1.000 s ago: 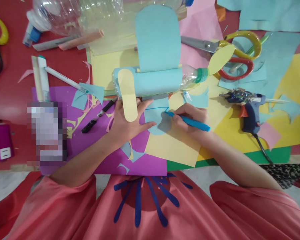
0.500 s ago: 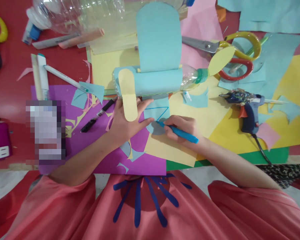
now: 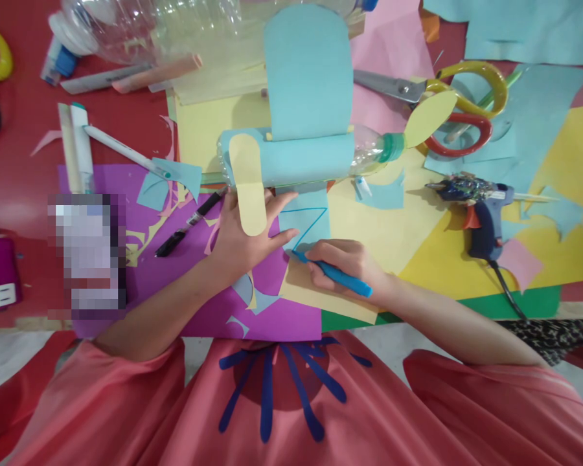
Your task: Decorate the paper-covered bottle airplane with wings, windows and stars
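My right hand (image 3: 344, 262) grips a blue marker (image 3: 337, 277) whose tip touches a light blue paper piece (image 3: 307, 226) with a drawn Z-shaped line on it. My left hand (image 3: 245, 239) lies flat with fingers spread, pressing that paper's left edge onto purple paper (image 3: 199, 298). Just above stands a plastic bottle plane (image 3: 301, 155) wrapped in light blue paper, with a tall blue wing (image 3: 307, 71), a yellow tail strip (image 3: 247, 184) overlapping my left hand, and a yellow propeller (image 3: 430, 116).
A blue glue gun (image 3: 480, 207) lies at the right, its cord running off the table edge. Scissors (image 3: 447, 97) rest behind the propeller. A black pen (image 3: 187, 223), a white pen (image 3: 121, 150), a clear bottle (image 3: 140, 26) and coloured paper scraps surround the work.
My right hand has slid the marker down and to the left across the blue paper, extending the drawn line into a Z shape. My left hand stayed in place.
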The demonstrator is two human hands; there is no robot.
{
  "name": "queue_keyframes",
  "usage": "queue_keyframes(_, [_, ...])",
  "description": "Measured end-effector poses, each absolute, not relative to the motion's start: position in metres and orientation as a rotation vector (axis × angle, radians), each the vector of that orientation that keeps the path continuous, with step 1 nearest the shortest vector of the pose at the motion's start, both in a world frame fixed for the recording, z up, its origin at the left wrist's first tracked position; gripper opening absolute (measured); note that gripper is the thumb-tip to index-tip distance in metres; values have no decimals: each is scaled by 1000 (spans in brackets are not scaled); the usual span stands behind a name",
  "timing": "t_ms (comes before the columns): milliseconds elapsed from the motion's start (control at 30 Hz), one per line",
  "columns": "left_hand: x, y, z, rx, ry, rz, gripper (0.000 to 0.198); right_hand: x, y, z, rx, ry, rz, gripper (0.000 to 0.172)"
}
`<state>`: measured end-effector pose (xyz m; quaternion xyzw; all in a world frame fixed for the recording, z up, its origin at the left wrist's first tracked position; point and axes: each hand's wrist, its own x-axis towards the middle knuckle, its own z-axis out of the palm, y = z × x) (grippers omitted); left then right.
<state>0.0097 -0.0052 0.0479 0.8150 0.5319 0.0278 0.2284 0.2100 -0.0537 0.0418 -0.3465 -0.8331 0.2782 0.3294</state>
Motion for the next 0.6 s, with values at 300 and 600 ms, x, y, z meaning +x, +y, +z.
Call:
queue_keyframes(300, [9,-6,45,2245,1474,77,52,215,-53,44,-1000,-1987,994,9])
queue_keyframes(600, [7,-7,42,2249,1448,121,53,230,-24,42,-1249,-1532,1091,24])
